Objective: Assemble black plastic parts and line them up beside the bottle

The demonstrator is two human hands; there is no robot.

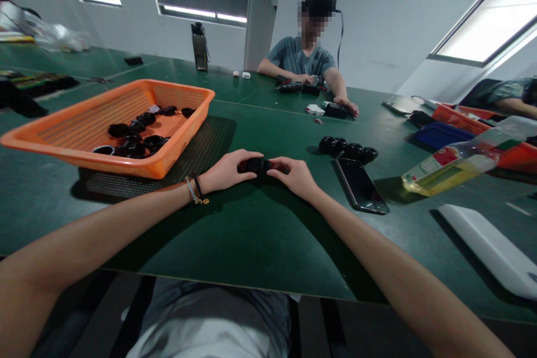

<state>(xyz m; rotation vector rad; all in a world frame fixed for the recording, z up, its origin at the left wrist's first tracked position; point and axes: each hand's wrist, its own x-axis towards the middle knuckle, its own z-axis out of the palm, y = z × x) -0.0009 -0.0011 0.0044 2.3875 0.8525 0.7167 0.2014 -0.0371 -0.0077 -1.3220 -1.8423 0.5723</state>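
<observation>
At the left, an orange basket (104,161) with perforated walls sits on the green table (235,246), a loose group of black parts (133,144) lying inside it. Next comes the left hand (226,172), its thumb and fingers pinching one end of a small black piece (257,165) (dark enough that its exact shape is hard to make out). The right hand (296,177) pinches the other end, so the piece sits between both hands, just over or on the tabletop. Further right, a row of black rounded parts (348,150) lies just beyond a phone (361,185), near a bottle (455,163) of yellow liquid.
</observation>
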